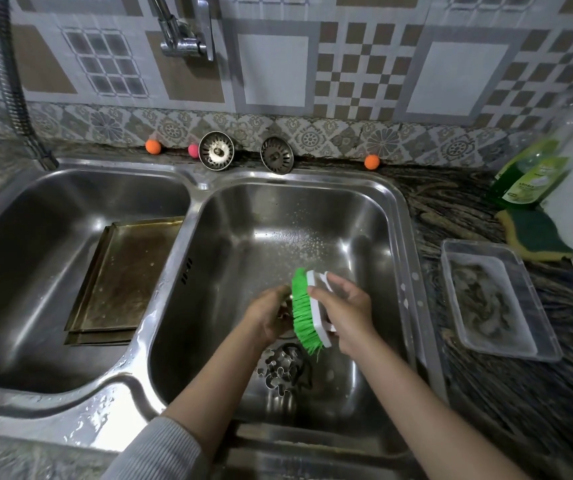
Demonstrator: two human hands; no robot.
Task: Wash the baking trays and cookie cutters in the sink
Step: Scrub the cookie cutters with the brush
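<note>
Steel sink (399,216): two trays (118,282), one brush (307,308), both hands busy.

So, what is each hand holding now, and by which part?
The right hand grips the green brush by its white back. The left hand holds a small metal piece against the bristles; what it is cannot be told.
</note>
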